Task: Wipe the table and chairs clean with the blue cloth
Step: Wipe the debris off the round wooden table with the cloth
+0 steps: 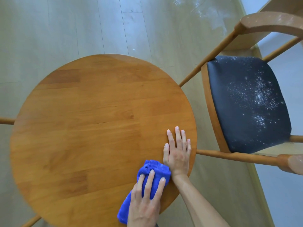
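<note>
Wooden round table (pixel 91 122), dusty black-seated chair (pixel 249 104) just beside, pale plank floor (pixel 65 30)

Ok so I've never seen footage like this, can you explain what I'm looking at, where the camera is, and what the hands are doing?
There is no machine here: these are a person's two bare hands, filmed by one wide-angle camera worn on the head, looking down.

Below is a round wooden table. The left hand presses a bunched blue cloth against the tabletop near its close edge, with its fingers spread over the cloth. The right hand lies flat on the wood beside it and holds nothing.

To the right stands a wooden chair with a dark seat sprinkled with white specks, so it looks not yet wiped. White smears also mark the floor farther away.
</note>
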